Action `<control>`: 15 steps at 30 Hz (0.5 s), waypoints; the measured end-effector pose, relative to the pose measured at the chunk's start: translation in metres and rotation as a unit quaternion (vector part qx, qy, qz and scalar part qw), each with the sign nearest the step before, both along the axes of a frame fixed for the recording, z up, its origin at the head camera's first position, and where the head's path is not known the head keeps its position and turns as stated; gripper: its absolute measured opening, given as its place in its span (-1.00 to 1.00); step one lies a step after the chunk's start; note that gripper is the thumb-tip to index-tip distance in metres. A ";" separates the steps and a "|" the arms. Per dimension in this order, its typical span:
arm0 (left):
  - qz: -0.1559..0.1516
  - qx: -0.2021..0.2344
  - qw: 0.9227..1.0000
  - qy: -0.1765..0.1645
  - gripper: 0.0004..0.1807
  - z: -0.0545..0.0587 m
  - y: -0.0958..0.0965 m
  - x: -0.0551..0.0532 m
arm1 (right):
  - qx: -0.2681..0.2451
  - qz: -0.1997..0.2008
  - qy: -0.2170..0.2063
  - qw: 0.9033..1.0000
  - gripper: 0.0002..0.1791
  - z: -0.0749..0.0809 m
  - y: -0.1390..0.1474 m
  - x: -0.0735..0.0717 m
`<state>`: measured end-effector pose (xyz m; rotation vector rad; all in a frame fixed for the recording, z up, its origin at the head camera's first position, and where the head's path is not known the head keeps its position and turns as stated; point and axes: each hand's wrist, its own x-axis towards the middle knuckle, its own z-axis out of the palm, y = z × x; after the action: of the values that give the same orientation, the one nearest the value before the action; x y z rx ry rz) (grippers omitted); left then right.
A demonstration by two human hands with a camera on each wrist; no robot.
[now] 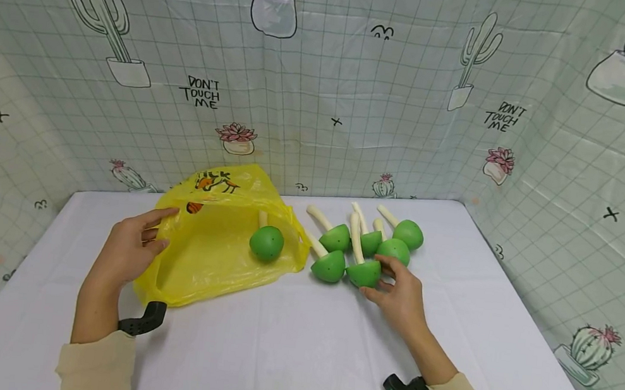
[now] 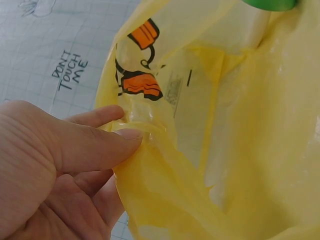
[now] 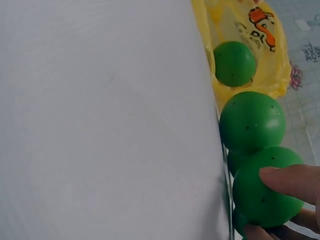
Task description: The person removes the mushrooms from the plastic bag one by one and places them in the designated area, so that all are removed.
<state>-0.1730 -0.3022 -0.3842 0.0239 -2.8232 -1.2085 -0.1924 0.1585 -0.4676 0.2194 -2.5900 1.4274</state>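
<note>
My left hand [image 1: 129, 249] pinches the left edge of a yellow plastic bag [image 1: 201, 275] lying on its side, its mouth spread toward me. Thumb and fingers grip the thin film in the left wrist view. Inside the bag rests a toy mushroom with a round green cap [image 1: 266, 244] and a cream stem. To the right, my right hand [image 1: 401, 300] holds the cap of the front mushroom [image 1: 363, 275] between thumb and fingers, its stem pointing away from me. In the right wrist view the thumb presses on this green cap [image 3: 257, 195], with some fingers partly hidden beneath.
Several more green mushrooms [image 1: 329, 267] lie bunched around the held one, stems mostly pointing toward the back. A white cloth [image 1: 272, 356] covers the table. Behind and at both sides hangs a checked curtain [image 1: 324, 82] with cactus drawings.
</note>
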 end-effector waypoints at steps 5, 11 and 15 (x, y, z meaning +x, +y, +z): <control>0.003 0.002 1.000 -0.004 -0.31 0.000 0.000 0.000 | -0.006 0.004 -0.003 1.000 -0.23 -0.002 0.000 0.000; 0.008 0.003 1.000 -0.006 -0.31 0.001 0.001 0.001 | -0.014 0.008 -0.005 1.000 -0.23 -0.003 0.001 -0.001; 0.007 0.001 1.000 -0.007 -0.31 0.002 0.001 0.001 | -0.013 0.010 -0.004 1.000 -0.23 -0.003 0.001 0.000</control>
<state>-0.1721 -0.3010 -0.3822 0.0508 -2.8286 -1.2126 -0.1928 0.1593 -0.4708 0.2373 -2.5822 1.4703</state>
